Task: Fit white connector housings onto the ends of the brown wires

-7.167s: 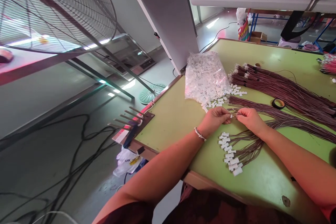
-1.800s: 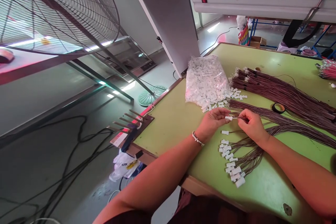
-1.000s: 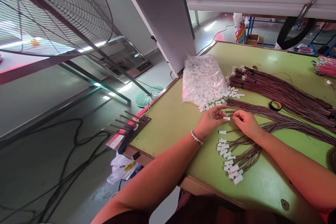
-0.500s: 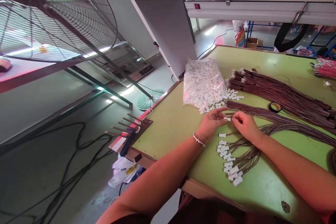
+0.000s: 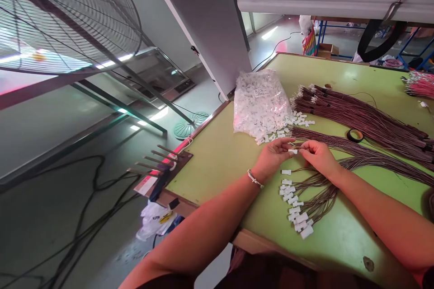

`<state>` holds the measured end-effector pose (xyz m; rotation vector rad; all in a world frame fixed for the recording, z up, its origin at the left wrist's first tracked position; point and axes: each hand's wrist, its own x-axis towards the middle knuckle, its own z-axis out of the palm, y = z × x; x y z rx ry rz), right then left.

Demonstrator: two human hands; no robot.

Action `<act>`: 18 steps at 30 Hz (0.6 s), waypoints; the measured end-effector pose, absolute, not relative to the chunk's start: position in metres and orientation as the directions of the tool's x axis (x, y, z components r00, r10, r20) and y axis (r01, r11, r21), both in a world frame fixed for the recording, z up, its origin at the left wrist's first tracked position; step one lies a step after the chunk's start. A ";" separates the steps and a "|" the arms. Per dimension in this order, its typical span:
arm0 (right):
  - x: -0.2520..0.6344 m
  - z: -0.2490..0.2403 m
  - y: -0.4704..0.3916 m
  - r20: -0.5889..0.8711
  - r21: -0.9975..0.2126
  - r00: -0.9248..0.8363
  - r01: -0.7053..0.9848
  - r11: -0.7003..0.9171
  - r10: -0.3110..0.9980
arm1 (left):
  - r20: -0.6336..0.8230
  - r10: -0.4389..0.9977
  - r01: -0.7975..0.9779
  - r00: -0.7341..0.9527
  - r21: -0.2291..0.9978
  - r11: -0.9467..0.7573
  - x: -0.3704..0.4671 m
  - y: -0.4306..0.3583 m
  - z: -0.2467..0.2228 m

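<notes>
Pinching one white connector (image 5: 292, 151), left hand (image 5: 272, 158); one clear bag (image 5: 259, 106) beyond

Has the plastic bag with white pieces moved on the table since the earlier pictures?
No, the plastic bag shows no clear shift in any direction: it stays at the foot of the grey panel.

On the table (image 5: 206, 158), a pegged rack (image 5: 179, 163) sits at the near left corner, with a connector bag (image 5: 260, 101) farther back along the left edge. Right of the bag lie wire bundles (image 5: 366, 117), then a tape roll (image 5: 350, 137) before them; wired connectors (image 5: 294, 207) lie toward the near edge.
</notes>
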<state>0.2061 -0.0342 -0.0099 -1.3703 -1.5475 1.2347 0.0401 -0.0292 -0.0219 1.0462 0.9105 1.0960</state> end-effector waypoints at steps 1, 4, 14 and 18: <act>0.206 -0.010 -0.034 -0.076 -0.954 -0.176 0.298 -0.021 0.981 | -0.067 0.974 -0.242 0.217 0.963 0.120 0.040 -0.029 -0.022; 0.206 -0.012 -0.035 -0.038 -0.932 -0.149 0.363 0.019 0.988 | -0.069 0.975 -0.231 0.214 0.966 0.119 0.039 -0.030 -0.022; 0.203 -0.023 -0.036 0.150 -0.826 -0.164 0.522 0.215 0.975 | -0.072 0.977 -0.208 0.201 0.971 0.115 0.044 -0.031 -0.021; 0.205 -0.020 -0.035 0.146 -0.830 -0.173 0.514 0.216 0.974 | -0.076 0.975 -0.206 0.210 0.971 0.120 0.044 -0.031 -0.021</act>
